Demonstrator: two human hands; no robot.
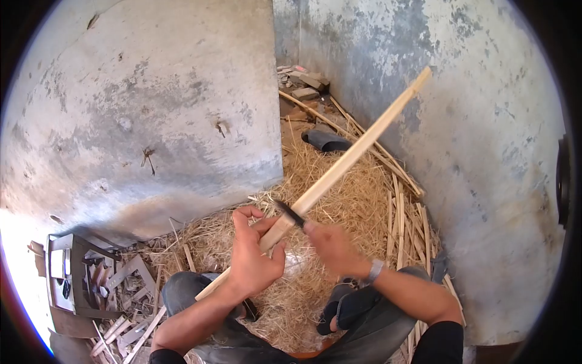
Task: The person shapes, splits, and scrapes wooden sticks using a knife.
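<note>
A long pale strip of wood or bamboo (345, 164) slants from beside my left knee up to the far right. My left hand (256, 258) is closed around its lower part, fingers bent and thumb against the near side. Across the strip, just beyond those fingers, lies the dark blade of a knife (290, 213). My right hand (339, 250), slightly blurred, grips the knife at the right side of the strip; its handle is hidden in the fist. A pale band (374, 271) circles my right wrist.
Curly shavings (357, 212) cover the floor between my legs. Several cut strips (400, 221) lie along the right wall. A dark sandal-like piece (326, 141) lies ahead, near broken bricks (305, 94). At left stands a dark frame (73, 273) beside wood scraps (134, 279).
</note>
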